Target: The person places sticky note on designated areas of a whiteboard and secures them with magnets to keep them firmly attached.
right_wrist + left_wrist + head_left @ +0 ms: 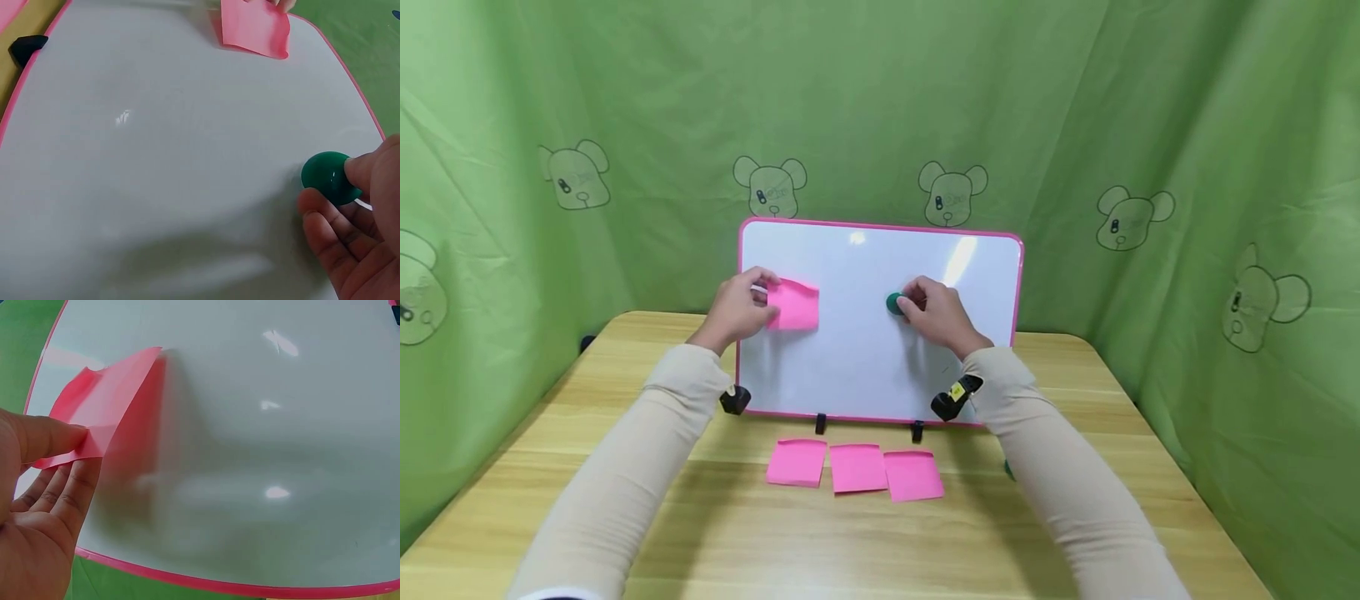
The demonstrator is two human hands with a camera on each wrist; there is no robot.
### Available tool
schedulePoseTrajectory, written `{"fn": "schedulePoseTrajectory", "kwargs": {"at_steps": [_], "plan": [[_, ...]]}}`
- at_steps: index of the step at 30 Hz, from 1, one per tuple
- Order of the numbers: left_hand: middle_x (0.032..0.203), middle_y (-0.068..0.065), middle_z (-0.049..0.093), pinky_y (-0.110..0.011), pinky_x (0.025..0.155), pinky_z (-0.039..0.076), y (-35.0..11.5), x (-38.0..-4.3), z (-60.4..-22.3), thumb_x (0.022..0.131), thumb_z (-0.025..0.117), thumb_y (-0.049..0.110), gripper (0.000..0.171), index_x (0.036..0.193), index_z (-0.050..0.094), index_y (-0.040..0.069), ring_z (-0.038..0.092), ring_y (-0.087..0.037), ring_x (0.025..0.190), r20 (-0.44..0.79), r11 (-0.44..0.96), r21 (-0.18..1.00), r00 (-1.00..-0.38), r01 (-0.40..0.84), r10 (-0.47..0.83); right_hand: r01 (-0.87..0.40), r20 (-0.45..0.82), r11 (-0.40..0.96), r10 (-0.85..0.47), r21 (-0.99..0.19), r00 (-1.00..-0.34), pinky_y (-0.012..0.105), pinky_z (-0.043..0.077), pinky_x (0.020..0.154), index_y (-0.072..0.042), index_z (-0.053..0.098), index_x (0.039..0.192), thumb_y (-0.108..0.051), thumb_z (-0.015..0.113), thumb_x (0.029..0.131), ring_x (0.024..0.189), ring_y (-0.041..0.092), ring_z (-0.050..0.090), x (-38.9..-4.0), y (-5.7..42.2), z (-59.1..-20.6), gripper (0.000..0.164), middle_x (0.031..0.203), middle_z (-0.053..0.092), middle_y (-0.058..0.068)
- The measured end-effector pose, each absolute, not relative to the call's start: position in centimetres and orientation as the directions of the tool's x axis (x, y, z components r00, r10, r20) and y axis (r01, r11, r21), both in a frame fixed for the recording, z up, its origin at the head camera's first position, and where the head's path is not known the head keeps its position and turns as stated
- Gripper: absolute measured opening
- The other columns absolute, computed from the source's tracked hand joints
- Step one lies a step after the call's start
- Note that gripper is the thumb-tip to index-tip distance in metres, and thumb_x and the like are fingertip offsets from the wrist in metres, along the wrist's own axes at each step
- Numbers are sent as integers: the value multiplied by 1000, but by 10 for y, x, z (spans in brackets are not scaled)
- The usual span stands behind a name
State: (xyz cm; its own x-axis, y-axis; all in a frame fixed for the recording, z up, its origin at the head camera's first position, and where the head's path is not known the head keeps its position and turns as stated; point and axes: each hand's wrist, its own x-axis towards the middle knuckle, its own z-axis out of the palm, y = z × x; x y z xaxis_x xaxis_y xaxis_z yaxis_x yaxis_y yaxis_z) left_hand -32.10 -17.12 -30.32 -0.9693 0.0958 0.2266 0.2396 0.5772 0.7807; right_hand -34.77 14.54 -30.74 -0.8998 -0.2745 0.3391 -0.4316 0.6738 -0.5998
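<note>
Three sticky notes (858, 469) on table (820, 550) before whiteboard (850, 367)

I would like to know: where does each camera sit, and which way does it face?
Head: worn on the head, facing forward and down at the whiteboard; the left hand, right hand and both sleeves show.
Left wrist: on that wrist, facing the whiteboard and held pink note; the left fingers show.
Right wrist: on that wrist, facing the whiteboard and green round piece; the right fingers show, and left fingers at the top edge.
Both wrist views share the whiteboard and pink note.
</note>
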Motion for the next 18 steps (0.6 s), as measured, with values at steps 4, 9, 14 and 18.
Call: {"fn": "schedulePoseTrajectory", "kwargs": {"at_steps": [4, 9, 14, 18], "plan": [[126, -17, 54, -44, 87, 53, -170, -324, -302, 83, 67, -2, 41, 122, 55, 4, 56, -34, 113, 222, 577, 783, -971, 232, 88, -444, 353, 661, -278, -605, -893, 34, 49, 77, -4, 61, 100, -17, 60, 96, 84, 22, 61, -349, 140, -305, 14, 90, 66, 9], [126, -17, 55, -43, 90, 52, -167, -330, -303, 83, 67, -1, 42, 123, 54, 3, 55, -34, 115, 223, 570, 789, -971, 231, 85, -459, 376, 650, -274, -606, -885, 33, 49, 75, -4, 61, 99, -17, 61, 95, 83, 21, 61, -351, 136, -302, 14, 89, 66, 9], [124, -17, 55, -42, 92, 51, -162, -333, -302, 83, 67, -2, 43, 123, 54, 1, 56, -33, 114, 234, 558, 792, -968, 245, 94, -472, 391, 643, -278, -604, -878, 32, 50, 74, -4, 61, 99, -17, 61, 96, 82, 20, 60, -353, 132, -300, 14, 90, 65, 9], [123, -18, 55, -42, 92, 51, -158, -335, -302, 83, 67, -3, 44, 125, 54, 0, 56, -33, 113, 240, 554, 794, -966, 252, 95, -478, 395, 634, -280, -608, -875, 32, 50, 74, -3, 61, 99, -17, 62, 95, 81, 20, 61, -352, 128, -297, 14, 90, 65, 9]]}}
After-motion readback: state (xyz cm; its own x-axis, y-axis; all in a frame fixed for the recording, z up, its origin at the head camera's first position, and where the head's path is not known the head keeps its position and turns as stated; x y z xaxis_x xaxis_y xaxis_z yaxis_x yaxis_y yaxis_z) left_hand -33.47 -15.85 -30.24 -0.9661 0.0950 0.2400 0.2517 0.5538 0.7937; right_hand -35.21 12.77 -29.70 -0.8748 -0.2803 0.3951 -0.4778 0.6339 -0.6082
